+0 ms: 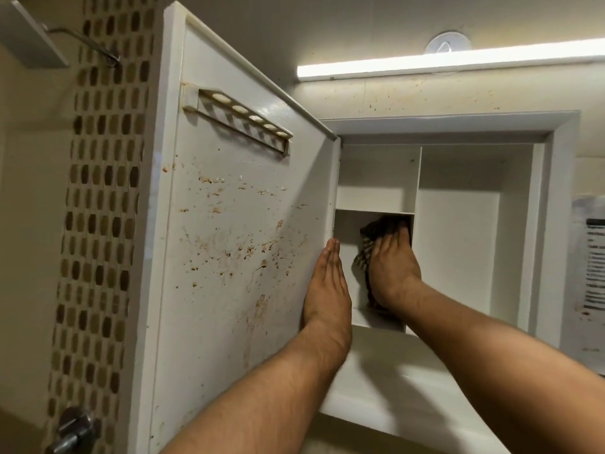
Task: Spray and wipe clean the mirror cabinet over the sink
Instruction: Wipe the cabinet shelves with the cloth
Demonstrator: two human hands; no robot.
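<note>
The white cabinet (553,198) hangs open above me, its shelves bare. Its door (235,224) swings out to the left, and brown stains speckle the inner face. My left hand (327,283) lies flat against the door's inner face near the hinge, fingers straight and together. My right hand (391,267) reaches into the lower left compartment and presses a dark patterned cloth (376,234) against its back wall. The mirror side of the door is hidden from me.
A slotted holder (242,121) is fixed high on the door's inside. A mosaic tile strip (98,208) runs down the left wall, with a metal shower fitting (75,427) below and a shower head (29,34) above. A tube light (451,63) glows overhead. A printed notice (592,263) hangs at right.
</note>
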